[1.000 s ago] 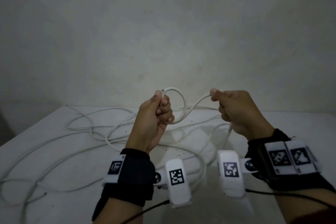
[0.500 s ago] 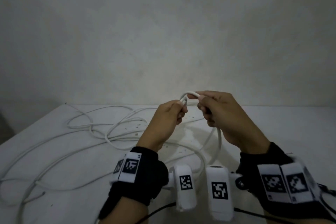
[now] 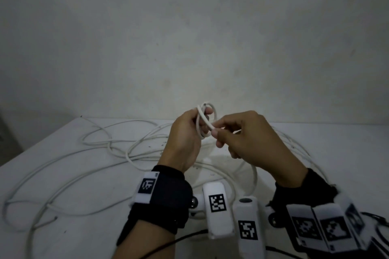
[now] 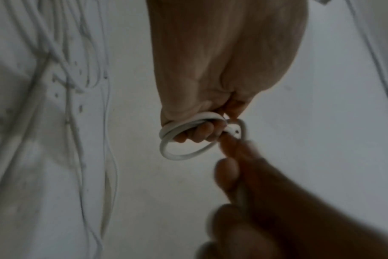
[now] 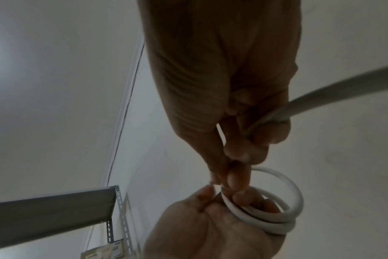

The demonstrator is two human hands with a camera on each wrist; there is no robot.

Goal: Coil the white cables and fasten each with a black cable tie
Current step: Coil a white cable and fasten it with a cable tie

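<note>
Mid-coil, both hands raised above the table (image 3: 63, 174), near centre of the head view. Left hand (image 3: 185, 139) has its fingers (image 4: 199, 133) curled through a small coil (image 3: 205, 121) of white cable, about two or three turns, pinned against the palm; the cable's plug end (image 4: 234, 130) pokes out beside the thumb. Right hand (image 3: 250, 139) sits just right of it, touching the coil: thumb and forefinger (image 5: 235, 178) pinch the running strand right at the coil's edge, the other fingers wrap the cable further back.

Key relation: the coil lies directly left of the right fingertips, its ring roughly upright and facing the person. The free strand runs from the right hand down and toward the near side, then out to the loose cable (image 3: 109, 149) sprawled over the left and far parts of the table. Judgement: next turn gets laid by the right hand, feeding over the left fingers; left hand is only the holder.

Most of the cable looks uncoiled, so it's early. No black cable tie visible in any view.

Writing: none readable. Only square black-and-white marker tags (image 3: 217, 203) on the wrist rigs. A grey metal shelf (image 5: 55, 210) shows in the right wrist view; a label under it is too blurred to read.
</note>
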